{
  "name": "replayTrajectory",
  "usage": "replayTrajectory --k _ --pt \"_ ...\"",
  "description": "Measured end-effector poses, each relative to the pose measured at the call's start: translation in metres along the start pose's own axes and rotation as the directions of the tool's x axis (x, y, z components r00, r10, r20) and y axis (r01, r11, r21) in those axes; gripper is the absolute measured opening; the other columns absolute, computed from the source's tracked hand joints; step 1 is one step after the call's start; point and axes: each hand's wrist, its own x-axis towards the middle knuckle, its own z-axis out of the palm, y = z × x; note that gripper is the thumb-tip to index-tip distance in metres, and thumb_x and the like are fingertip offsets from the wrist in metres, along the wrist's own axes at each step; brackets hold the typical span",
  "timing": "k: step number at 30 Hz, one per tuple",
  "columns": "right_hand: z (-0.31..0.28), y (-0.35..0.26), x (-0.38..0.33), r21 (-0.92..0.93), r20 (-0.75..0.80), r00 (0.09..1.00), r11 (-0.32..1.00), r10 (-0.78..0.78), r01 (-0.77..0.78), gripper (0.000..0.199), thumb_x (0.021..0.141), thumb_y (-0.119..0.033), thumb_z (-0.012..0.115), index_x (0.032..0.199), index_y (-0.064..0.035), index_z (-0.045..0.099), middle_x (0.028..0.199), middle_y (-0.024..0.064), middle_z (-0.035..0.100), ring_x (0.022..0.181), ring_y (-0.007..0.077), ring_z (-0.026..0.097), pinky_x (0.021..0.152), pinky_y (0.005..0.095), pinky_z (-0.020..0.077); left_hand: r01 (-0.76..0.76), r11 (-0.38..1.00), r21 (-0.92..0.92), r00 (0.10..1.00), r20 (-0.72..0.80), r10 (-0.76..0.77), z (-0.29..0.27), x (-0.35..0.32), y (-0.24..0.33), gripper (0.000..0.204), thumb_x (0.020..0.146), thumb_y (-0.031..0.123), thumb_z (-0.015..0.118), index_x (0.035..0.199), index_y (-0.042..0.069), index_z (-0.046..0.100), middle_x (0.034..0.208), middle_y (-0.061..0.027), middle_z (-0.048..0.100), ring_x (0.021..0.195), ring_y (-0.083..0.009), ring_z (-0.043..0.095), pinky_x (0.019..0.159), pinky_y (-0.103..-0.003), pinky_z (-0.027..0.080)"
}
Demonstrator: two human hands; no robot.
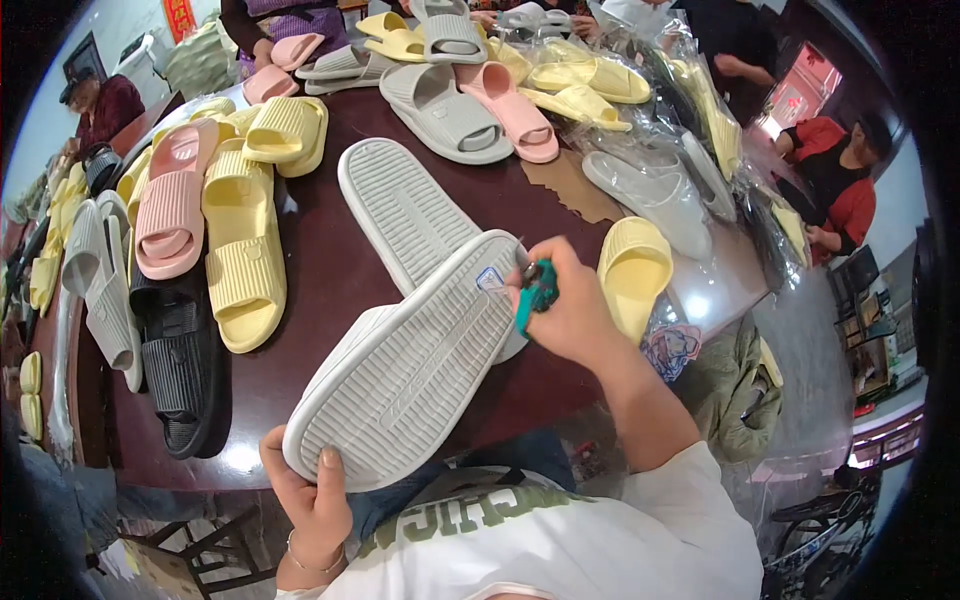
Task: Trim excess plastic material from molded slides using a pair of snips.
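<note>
While the left hand [312, 500] grips the heel end of a grey slipper [410, 360], sole up and tilted over the near edge of the dark table [330, 270], the right hand [565, 310] is closed around small green snips [537, 292] whose tips touch the sole near its toe end, by a small sticker. This looks like the trimming step, and the next move seems to call for a fine, steady snip without turning the slipper. A second grey slipper [400, 205] lies sole up on the table, its lower end hidden under the held one, so two are in hand here. To the left I count about four yellow slippers [243, 250], one pink slipper [172, 200], two grey ones and a black slipper [185, 370]. One more yellow slipper [632, 270] sits just right of the snips. The far heap is too jumbled to count.
</note>
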Motion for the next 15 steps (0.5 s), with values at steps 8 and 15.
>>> replayTrajectory --k 8,15 --pt "-0.017 0.012 -0.001 0.657 0.102 0.928 0.677 0.357 -0.333 0.037 0.073 0.004 0.06 0.1 -0.0072 0.037 0.084 0.0077 0.056 0.073 0.0143 0.057 0.064 0.0277 0.0488 -0.051 0.999 0.02 0.997 0.062 0.049 -0.006 -0.002 -0.001 0.033 0.087 0.013 0.051 0.113 0.0 0.035 0.101 -0.0063 0.046 0.091 -0.0111 0.043 0.083 -0.024 0.034" --pt "-0.098 0.021 -0.062 0.013 -0.484 0.865 0.99 0.132 -0.144 0.042 0.069 0.004 0.063 0.103 -0.0051 0.041 0.082 0.0087 0.057 0.072 0.0181 0.059 0.063 0.0309 0.0487 0.024 1.0 0.008 0.999 -0.027 -0.024 0.005 0.012 -0.004 0.033 0.085 0.01 0.052 0.111 -0.001 0.035 0.098 -0.0069 0.048 0.088 -0.0113 0.044 0.079 -0.024 0.037"
